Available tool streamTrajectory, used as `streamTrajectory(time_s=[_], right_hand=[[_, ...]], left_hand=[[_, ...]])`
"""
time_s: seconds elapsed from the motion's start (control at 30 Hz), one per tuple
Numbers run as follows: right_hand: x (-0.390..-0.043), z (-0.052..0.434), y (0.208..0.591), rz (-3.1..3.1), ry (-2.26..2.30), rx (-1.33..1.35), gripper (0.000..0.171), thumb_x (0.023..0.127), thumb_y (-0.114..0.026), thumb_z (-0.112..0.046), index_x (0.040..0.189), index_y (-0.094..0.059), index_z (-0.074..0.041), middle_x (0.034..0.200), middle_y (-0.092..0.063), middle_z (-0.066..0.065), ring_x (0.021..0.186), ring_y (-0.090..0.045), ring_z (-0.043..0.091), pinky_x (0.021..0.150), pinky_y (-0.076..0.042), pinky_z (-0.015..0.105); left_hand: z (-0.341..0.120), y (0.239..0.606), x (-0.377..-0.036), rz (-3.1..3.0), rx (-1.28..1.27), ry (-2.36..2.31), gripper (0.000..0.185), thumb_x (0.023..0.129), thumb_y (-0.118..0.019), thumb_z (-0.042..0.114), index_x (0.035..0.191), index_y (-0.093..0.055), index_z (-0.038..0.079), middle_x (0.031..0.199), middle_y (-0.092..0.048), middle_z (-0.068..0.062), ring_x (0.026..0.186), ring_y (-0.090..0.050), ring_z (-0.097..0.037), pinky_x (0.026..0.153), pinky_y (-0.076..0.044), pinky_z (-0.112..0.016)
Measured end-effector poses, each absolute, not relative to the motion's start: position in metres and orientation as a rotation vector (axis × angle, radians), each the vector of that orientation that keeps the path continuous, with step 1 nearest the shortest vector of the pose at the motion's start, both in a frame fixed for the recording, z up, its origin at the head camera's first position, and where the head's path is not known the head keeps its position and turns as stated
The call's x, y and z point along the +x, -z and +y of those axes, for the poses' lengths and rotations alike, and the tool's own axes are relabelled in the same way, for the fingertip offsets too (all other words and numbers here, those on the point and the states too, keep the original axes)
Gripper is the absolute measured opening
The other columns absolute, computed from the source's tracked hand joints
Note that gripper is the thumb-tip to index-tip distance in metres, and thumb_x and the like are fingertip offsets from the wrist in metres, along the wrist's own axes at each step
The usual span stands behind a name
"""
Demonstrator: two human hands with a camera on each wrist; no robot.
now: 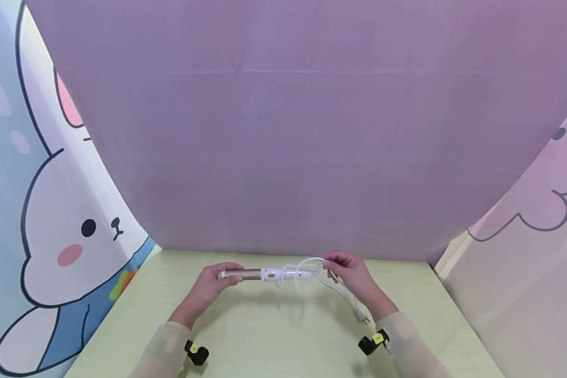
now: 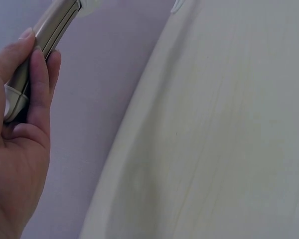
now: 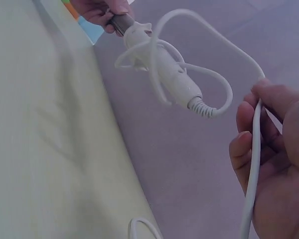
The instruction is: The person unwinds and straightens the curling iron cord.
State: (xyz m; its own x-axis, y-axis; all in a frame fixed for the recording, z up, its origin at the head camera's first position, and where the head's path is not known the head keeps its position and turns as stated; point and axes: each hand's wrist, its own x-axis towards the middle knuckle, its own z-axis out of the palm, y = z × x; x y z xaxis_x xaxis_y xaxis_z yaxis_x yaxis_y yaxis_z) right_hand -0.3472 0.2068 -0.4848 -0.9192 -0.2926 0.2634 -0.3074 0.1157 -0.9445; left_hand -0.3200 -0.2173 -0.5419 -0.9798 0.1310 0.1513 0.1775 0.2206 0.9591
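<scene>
A hair straightener (image 1: 287, 274) with a white handle and a gold-brown barrel is held level above the table. My left hand (image 1: 212, 286) grips the barrel's tip end between thumb and fingers; the left wrist view shows the two long halves of the barrel (image 2: 54, 26) lying together. A white power cord (image 3: 255, 154) leaves the ribbed end of the handle and loops loosely round the handle. My right hand (image 1: 352, 274) pinches this cord between thumb and forefinger, just beyond the handle end. Below that hand the two-pin plug (image 1: 360, 315) dangles over the table.
The pale wood-grain table (image 1: 274, 336) lies beneath both hands. A purple cloth backdrop (image 1: 283, 157) rises behind its far edge. Printed cartoon curtains stand at both sides, with a white rabbit (image 1: 52, 231) on the left one.
</scene>
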Motion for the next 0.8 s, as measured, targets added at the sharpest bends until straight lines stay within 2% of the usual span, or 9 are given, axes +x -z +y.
streamTrajectory(time_s=[0.17, 0.27, 0.37, 0.43, 0.6, 0.8], right_hand=[[-0.339, 0.213, 0.49, -2.413, -1.955, 0.765, 0.021, 0.105, -0.077, -0.01, 0.116, -0.078, 0.007, 0.086, -0.073, 0.011, 0.074, -0.066, 0.013, 0.067, -0.053, 0.028], [-0.335, 0.216, 0.496, -2.453, -1.968, 0.858, 0.023, 0.104, -0.077, -0.01, 0.116, -0.077, 0.01, 0.087, -0.073, 0.007, 0.072, -0.064, 0.01, 0.063, -0.051, 0.027], [-0.333, 0.217, 0.501, -2.52, -1.977, 0.916, 0.025, 0.104, -0.078, -0.012, 0.116, -0.076, 0.01, 0.085, -0.071, -0.002, 0.071, -0.061, 0.008, 0.062, -0.048, 0.026], [-0.332, 0.218, 0.505, -2.567, -1.971, 0.954, 0.023, 0.104, -0.078, -0.012, 0.115, -0.077, 0.008, 0.084, -0.07, -0.001, 0.07, -0.058, 0.008, 0.062, -0.048, 0.025], [-0.329, 0.214, 0.516, -2.694, -1.937, 1.012, 0.024, 0.104, -0.079, -0.015, 0.115, -0.078, 0.006, 0.088, -0.07, 0.006, 0.07, -0.056, 0.009, 0.064, -0.048, 0.024], [-0.33, 0.21, 0.534, -2.765, -1.938, 1.033, 0.025, 0.104, -0.078, -0.014, 0.114, -0.074, 0.008, 0.085, -0.066, -0.002, 0.07, -0.054, 0.011, 0.065, -0.047, 0.026]], left_hand=[[-0.216, 0.541, -0.321, -2.394, -0.259, 1.916, 0.036, 0.096, -0.09, 0.024, 0.128, -0.082, 0.011, 0.12, -0.077, -0.009, 0.1, -0.064, -0.023, 0.089, -0.054, -0.04], [-0.216, 0.539, -0.322, -2.381, -0.235, 1.922, 0.04, 0.096, -0.089, 0.023, 0.132, -0.079, 0.007, 0.12, -0.077, -0.009, 0.101, -0.066, -0.022, 0.091, -0.056, -0.044], [-0.215, 0.538, -0.322, -2.371, -0.223, 1.921, 0.044, 0.096, -0.089, 0.022, 0.134, -0.077, 0.003, 0.12, -0.077, -0.01, 0.097, -0.065, -0.02, 0.084, -0.055, -0.038], [-0.215, 0.537, -0.323, -2.364, -0.215, 1.92, 0.043, 0.096, -0.089, 0.022, 0.134, -0.078, 0.004, 0.122, -0.076, -0.01, 0.096, -0.064, -0.019, 0.083, -0.055, -0.036], [-0.215, 0.535, -0.322, -2.345, -0.213, 1.923, 0.039, 0.097, -0.089, 0.022, 0.132, -0.08, 0.007, 0.125, -0.075, -0.01, 0.1, -0.066, -0.019, 0.09, -0.057, -0.039], [-0.214, 0.532, -0.321, -2.325, -0.218, 1.942, 0.036, 0.097, -0.088, 0.019, 0.13, -0.081, 0.009, 0.123, -0.076, -0.009, 0.1, -0.068, -0.019, 0.093, -0.058, -0.043]])
